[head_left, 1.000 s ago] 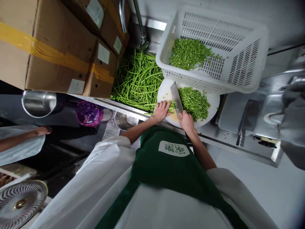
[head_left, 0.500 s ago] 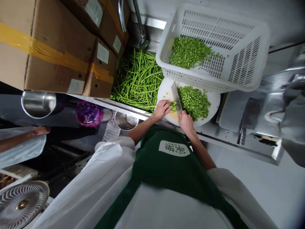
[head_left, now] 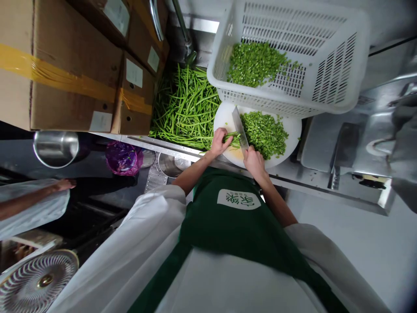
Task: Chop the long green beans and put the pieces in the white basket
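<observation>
The left hand (head_left: 219,142), fingers (head_left: 226,140) curled tight, pins a bundle (head_left: 235,138) of green stems on a round board (head_left: 224,118). The right hand (head_left: 254,160) is closed around a cleaver (head_left: 239,125), its blade just beside those fingertips. If the bundle rolls or a fingertip uncurls, the edge could catch skin. Cut pieces (head_left: 265,132) heap toward the board's rim and may spill onto the bench (head_left: 293,180). A basket (head_left: 325,56) sits behind, and whole stems (head_left: 185,104) lie to the left.
</observation>
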A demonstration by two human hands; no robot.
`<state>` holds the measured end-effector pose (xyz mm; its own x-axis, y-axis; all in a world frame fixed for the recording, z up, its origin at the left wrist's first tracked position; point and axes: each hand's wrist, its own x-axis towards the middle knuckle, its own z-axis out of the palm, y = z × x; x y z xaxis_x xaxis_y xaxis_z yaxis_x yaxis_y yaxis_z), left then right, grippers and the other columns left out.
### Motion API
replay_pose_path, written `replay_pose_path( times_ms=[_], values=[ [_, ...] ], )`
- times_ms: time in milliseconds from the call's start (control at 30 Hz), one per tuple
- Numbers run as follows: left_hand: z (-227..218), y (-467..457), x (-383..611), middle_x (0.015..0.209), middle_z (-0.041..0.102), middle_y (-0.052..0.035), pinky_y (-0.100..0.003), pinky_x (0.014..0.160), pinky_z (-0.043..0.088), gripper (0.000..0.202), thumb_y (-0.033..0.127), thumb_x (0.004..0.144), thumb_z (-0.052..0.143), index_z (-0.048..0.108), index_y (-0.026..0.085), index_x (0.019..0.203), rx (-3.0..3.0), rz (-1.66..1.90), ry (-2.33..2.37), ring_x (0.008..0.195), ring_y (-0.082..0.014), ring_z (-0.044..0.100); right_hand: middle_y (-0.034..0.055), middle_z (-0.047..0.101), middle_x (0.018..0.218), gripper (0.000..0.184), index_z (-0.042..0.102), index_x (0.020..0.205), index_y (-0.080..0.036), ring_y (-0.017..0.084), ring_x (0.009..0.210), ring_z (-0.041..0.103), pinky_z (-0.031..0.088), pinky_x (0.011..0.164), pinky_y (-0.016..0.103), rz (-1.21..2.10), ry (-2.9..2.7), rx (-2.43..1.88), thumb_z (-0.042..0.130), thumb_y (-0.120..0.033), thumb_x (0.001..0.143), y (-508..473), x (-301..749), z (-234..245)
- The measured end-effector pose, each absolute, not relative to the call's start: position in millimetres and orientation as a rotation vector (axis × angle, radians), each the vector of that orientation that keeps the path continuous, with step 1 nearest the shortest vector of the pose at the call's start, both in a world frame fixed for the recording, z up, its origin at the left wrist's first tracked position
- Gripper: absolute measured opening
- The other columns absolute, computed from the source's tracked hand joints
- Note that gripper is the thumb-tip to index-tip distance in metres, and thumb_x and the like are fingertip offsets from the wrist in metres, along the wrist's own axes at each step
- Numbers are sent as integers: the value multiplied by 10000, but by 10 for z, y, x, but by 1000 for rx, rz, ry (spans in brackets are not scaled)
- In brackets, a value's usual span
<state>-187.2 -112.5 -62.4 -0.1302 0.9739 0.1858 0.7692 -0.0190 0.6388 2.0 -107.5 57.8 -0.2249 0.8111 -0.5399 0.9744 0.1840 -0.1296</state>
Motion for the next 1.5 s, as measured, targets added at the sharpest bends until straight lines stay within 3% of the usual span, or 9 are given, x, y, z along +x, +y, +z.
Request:
replay_pose_path(
  times_ms=[100, 200, 300, 567, 733, 900, 1100, 1300, 1500],
  values=[
    [-545, -1214, -1967, 1177, 615, -140, -468, 1074, 415, 326, 486, 1005, 470, 634, 205, 1016, 1977, 788, 1809, 1237, -262, 521, 209, 712, 1131, 350, 528, 1280, -123, 284, 1052, 690, 469, 899, 342, -652, 2112, 1691, 311, -289, 1061, -1073, 22, 577],
    [-454, -1327, -2087, 1341, 566, -147, -540, 1132, 335, 397, 536, 929, 595, 662, 218, 1157, 2136, 609, 1648, 1378, -326, 406, 207, 711, 1131, 350, 528, 1280, -127, 286, 1055, 689, 470, 900, 344, -659, 2109, 1698, 313, -296, 1062, -1072, 24, 569],
    [-399, -1407, -2173, 1417, 525, -135, -540, 1145, 310, 398, 485, 962, 568, 654, 247, 1269, 2162, 538, 1613, 1414, -322, 369, 211, 710, 1137, 358, 521, 1293, -123, 288, 1068, 686, 468, 910, 346, -659, 2102, 1706, 310, -298, 1063, -1073, 22, 566],
    [-424, -1364, -2159, 1279, 608, -117, -455, 1042, 417, 344, 365, 1039, 426, 672, 253, 1251, 2056, 574, 1679, 1242, -260, 520, 213, 709, 1146, 362, 521, 1296, -126, 288, 1068, 687, 472, 906, 350, -659, 2093, 1692, 309, -298, 1058, -1066, 20, 582],
    [-450, -1406, -2124, 1340, 594, -110, -474, 1084, 379, 300, 291, 1024, 433, 727, 243, 1054, 2099, 609, 1631, 1318, -268, 485, 198, 719, 1113, 338, 535, 1269, -136, 296, 1041, 695, 480, 884, 354, -654, 2102, 1704, 328, -293, 1052, -1068, 22, 585],
    [-390, -1431, -2016, 1405, 556, -130, -537, 1157, 312, 265, 353, 979, 546, 723, 221, 1125, 2101, 568, 1677, 1422, -304, 400, 211, 712, 1124, 347, 535, 1275, -126, 295, 1053, 694, 474, 897, 352, -654, 2103, 1702, 322, -291, 1056, -1076, 13, 610],
    [-402, -1324, -1858, 1362, 592, -89, -548, 1196, 274, 215, 255, 985, 533, 738, 231, 922, 1989, 601, 1777, 1431, -299, 380, 208, 718, 1123, 362, 532, 1287, -128, 286, 1057, 693, 470, 906, 348, -660, 2098, 1699, 303, -295, 1063, -1071, 19, 584],
    [-111, -1359, -1822, 1394, 550, -94, -559, 1172, 292, 235, 321, 1009, 493, 701, 224, 959, 2041, 626, 1730, 1437, -314, 336, 207, 717, 1111, 346, 539, 1274, -123, 282, 1030, 695, 471, 885, 339, -646, 2107, 1713, 329, -298, 1061, -1077, 24, 587],
    [102, -2198, -2186, 1130, 621, -122, -465, 1040, 464, 289, 421, 1031, 439, 656, 234, 992, 1597, 981, 2254, 1153, -250, 553, 195, 722, 1080, 336, 567, 1249, -131, 292, 1001, 698, 463, 825, 333, -615, 2122, 1701, 359, -303, 1049, -1045, 53, 572]
  ],
)
